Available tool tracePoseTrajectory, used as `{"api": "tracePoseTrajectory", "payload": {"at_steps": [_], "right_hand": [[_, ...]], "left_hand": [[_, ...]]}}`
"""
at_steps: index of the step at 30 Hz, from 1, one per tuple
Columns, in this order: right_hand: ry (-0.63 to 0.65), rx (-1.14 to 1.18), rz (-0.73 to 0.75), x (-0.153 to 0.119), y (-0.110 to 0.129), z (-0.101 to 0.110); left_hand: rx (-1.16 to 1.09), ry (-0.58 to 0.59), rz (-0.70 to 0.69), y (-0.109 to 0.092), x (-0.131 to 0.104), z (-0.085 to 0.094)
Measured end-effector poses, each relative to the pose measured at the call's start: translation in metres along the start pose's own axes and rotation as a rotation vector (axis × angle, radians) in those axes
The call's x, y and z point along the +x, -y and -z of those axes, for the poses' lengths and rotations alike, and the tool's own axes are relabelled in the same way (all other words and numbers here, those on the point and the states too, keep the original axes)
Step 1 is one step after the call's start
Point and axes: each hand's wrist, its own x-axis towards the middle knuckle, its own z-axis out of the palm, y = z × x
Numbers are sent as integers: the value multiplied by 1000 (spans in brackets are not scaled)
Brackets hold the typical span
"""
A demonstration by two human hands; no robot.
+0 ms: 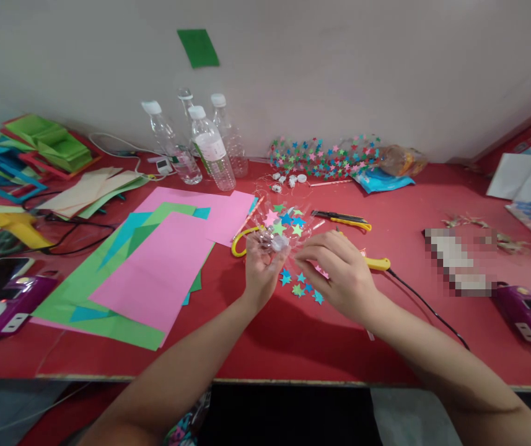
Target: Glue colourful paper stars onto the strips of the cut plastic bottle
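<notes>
My left hand [261, 267] is closed around the capped neck of a cut clear plastic bottle top [272, 230]. The plastic fans out in strips, and pink, blue and green paper stars [286, 219] show on or behind it. Just to the right, my right hand [342, 269] has its fingertips pinched together beside the strips; whatever they hold is too small to make out. Loose paper stars [298, 288] lie on the table below both hands. Yellow-handled scissors [239, 243] rest partly behind my left hand. Beyond my right hand lies a yellow and black box cutter [343, 220].
Coloured paper sheets [153, 272] spread over the left of the red table [246, 347]. Clear bottles [212, 148] stand at the wall, near a star-covered bottle [323, 156]. A yellow-handled corded tool [377, 264] lies right. Purple power strips [530, 319] and a yellow glue gun [21, 228] flank the sides.
</notes>
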Motion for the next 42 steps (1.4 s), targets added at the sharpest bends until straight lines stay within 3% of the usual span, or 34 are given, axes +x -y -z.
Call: {"api": "tracePoseTrajectory", "payload": {"at_steps": [12,20,26,42], "right_hand": [[5,11,-9,1,2,3],[60,-144,132,-1,2,4],[104,-317,72,0,4,7],[115,-239,0,5,-1,13]], "left_hand": [[42,-3,1,2,0,2],[18,-13,-50,3,0,0],[21,9,13,2,-1,2],[54,1,0,7,0,4]]}}
